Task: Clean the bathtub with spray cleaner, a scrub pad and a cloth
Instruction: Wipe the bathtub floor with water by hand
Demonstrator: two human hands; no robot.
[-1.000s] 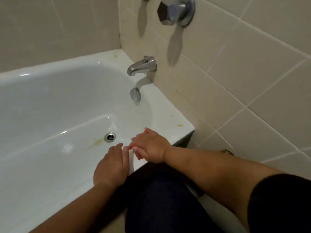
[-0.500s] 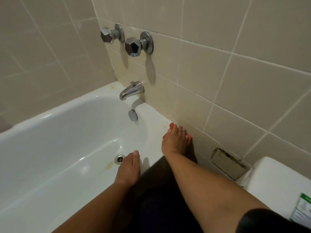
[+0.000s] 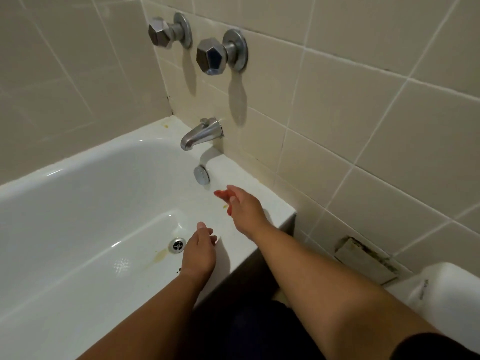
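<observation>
The bathtub (image 3: 91, 193) fills the left. On the wall at its right end, two tap handles (image 3: 220, 55) sit side by side above the spout (image 3: 201, 133), with the overflow plate (image 3: 201, 175) just below on the tub's end wall. The drain (image 3: 178, 245) lies in the tub floor, nearer still. The left hand (image 3: 200, 253) is just right of the drain. The right hand (image 3: 244, 209) is over the end ledge, between the overflow plate and the tub's near corner.
</observation>
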